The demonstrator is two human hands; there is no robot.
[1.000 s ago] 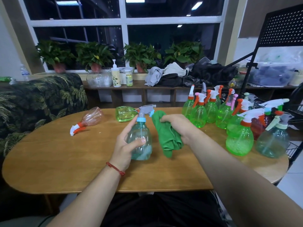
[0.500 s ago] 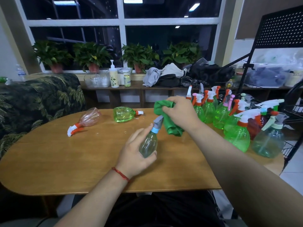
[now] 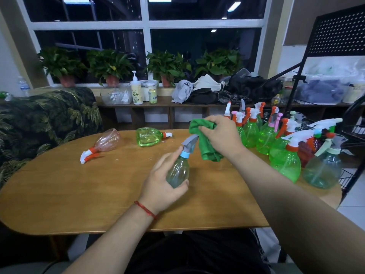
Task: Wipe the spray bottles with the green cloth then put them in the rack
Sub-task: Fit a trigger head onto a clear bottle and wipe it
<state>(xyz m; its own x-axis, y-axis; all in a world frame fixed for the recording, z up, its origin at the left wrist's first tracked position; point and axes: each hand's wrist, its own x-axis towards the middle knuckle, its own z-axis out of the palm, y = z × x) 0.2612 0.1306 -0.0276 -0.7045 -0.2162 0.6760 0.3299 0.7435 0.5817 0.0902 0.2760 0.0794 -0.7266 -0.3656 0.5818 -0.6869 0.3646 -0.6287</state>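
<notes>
While left grip [image 3: 162, 184] clasps tilted spray bottle [image 3: 177, 171], right grip [image 3: 221, 133] clutches green cloth [image 3: 207, 150] at nozzle [image 3: 189, 142].

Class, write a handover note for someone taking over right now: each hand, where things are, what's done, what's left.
Left hand grips the teal bottle, tilted over the table.
Right hand holds the green cloth against its grey trigger head.
Pink bottle and green bottle lie on their sides on the table; upright bottles cluster at its right end, by the black rack.
Done: wiping this bottle is under way. Left: finish, rack it, then the rest; which are already wiped is unclear.
</notes>
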